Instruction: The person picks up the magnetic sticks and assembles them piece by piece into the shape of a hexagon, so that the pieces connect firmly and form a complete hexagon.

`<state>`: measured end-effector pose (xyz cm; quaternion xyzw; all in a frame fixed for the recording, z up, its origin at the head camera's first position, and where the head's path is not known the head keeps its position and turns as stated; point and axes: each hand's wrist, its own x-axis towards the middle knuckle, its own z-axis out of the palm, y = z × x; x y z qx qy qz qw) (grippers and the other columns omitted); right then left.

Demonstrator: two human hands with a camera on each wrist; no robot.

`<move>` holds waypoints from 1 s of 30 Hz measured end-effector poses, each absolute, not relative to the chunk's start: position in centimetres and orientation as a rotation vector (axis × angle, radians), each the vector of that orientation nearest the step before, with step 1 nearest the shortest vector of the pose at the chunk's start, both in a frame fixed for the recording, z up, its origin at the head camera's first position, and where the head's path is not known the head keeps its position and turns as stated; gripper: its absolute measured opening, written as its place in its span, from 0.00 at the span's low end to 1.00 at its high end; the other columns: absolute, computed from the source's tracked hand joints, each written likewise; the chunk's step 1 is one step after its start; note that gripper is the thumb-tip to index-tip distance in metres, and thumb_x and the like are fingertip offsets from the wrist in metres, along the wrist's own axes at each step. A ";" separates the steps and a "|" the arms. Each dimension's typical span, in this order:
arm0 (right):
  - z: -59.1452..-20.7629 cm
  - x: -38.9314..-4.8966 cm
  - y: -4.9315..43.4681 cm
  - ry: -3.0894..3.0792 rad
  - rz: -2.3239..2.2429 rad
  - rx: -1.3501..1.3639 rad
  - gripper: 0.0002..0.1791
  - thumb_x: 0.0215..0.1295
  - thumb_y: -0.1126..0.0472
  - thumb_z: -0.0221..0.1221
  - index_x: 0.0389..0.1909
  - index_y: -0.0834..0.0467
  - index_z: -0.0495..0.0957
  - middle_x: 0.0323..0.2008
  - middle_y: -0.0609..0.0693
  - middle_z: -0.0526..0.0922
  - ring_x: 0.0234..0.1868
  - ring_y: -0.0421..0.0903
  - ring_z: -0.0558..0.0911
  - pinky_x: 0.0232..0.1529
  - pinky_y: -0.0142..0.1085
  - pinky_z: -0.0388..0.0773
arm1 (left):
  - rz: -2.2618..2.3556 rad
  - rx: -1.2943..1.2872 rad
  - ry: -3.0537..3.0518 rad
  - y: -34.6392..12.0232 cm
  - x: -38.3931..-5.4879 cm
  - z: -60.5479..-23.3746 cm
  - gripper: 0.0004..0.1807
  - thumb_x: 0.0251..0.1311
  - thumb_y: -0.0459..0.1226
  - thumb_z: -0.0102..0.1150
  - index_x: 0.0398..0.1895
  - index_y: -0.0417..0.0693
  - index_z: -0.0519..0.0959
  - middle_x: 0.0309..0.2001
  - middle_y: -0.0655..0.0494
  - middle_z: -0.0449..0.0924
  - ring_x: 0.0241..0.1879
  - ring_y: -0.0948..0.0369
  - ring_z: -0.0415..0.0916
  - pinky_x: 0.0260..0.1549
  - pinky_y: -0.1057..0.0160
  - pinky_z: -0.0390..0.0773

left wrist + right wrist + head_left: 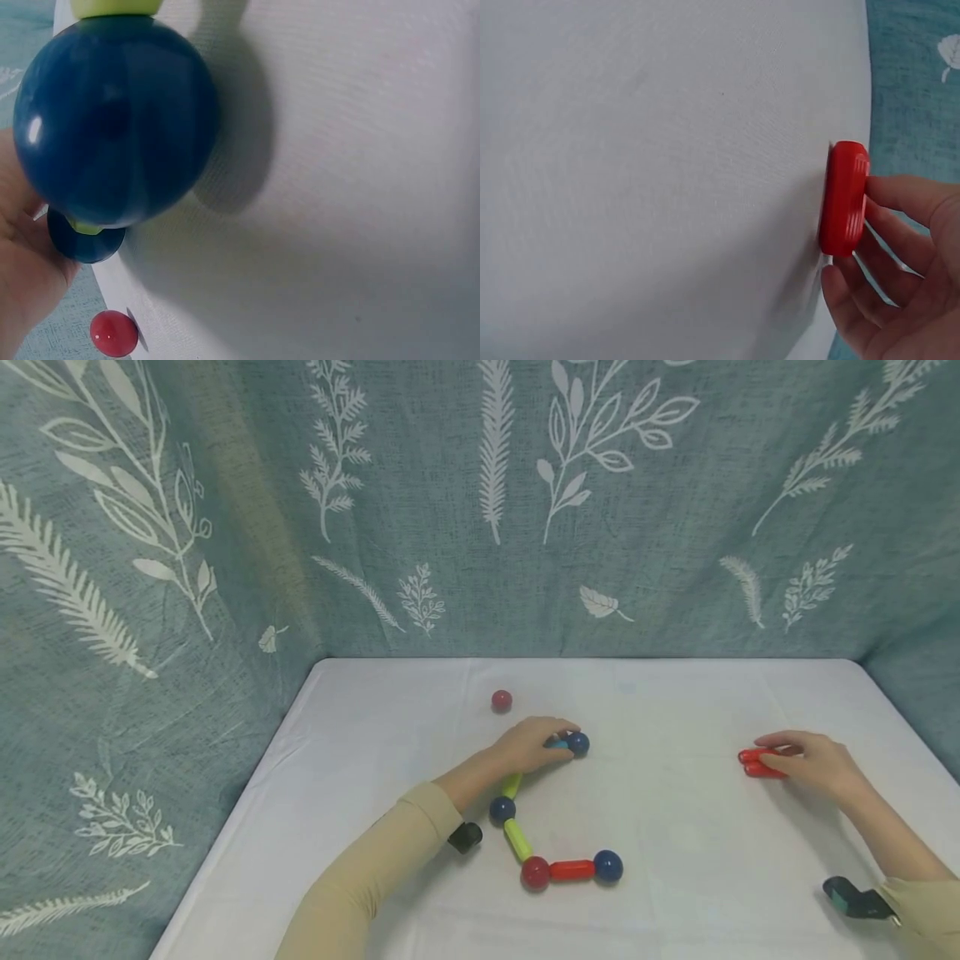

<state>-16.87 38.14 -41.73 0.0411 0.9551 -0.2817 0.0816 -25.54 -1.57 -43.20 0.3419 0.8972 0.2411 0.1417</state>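
My left hand (536, 745) reaches over the far end of a chain of magnetic-looking balls and rods and grips a light blue rod (558, 744). A dark blue ball (578, 744) shows just beyond its fingertips. From under the hand the chain runs nearer: yellow-green rod (512, 786), blue ball (502, 811), another yellow-green rod (517, 840), red ball (536, 873), red rod (572, 870), blue ball (608, 867). Over at the right, my right hand (813, 766) holds two red rods (763, 770) side by side between thumb and fingers; the right wrist view shows one red rod (844, 199).
A loose red ball (502, 700) lies beyond the left hand. White cloth (675, 827) covers the table, and a patterned green-blue curtain (450, 527) hangs behind and at the sides. Dark wrist devices (855, 898) show near both sleeves.
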 end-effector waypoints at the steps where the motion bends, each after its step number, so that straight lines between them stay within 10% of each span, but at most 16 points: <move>1: -41.9 -17.0 38.1 2.851 -0.846 0.125 0.24 0.67 0.57 0.58 0.54 0.73 0.73 0.50 0.76 0.74 0.47 0.68 0.73 0.40 0.52 0.77 | 0.696 0.989 2.590 -1.6 -25.5 -43.2 0.24 0.67 0.43 0.59 0.65 0.53 0.72 0.57 0.54 0.78 0.59 0.58 0.73 0.59 0.60 0.69; 8: -42.8 -18.1 37.5 2.875 -0.825 0.115 0.25 0.65 0.57 0.59 0.54 0.74 0.73 0.49 0.76 0.74 0.47 0.68 0.72 0.44 0.57 0.73 | 0.721 0.979 2.589 -1.8 -25.6 -43.4 0.24 0.66 0.43 0.59 0.65 0.53 0.72 0.56 0.55 0.78 0.58 0.58 0.73 0.59 0.60 0.69; 15: -43.0 -18.9 34.4 2.927 -0.902 0.002 0.22 0.63 0.60 0.63 0.51 0.71 0.76 0.42 0.68 0.80 0.32 0.52 0.78 0.27 0.38 0.76 | 0.730 0.975 2.587 -2.1 -25.5 -43.4 0.24 0.67 0.43 0.59 0.65 0.53 0.72 0.57 0.54 0.78 0.58 0.58 0.73 0.59 0.60 0.69; 30: -43.1 -19.6 26.2 2.856 -1.067 -0.260 0.17 0.61 0.59 0.66 0.49 0.63 0.81 0.43 0.57 0.82 0.39 0.51 0.78 0.32 0.37 0.77 | 0.789 0.994 2.597 -2.5 -25.6 -44.1 0.24 0.66 0.42 0.60 0.64 0.51 0.73 0.55 0.54 0.79 0.57 0.57 0.74 0.57 0.62 0.71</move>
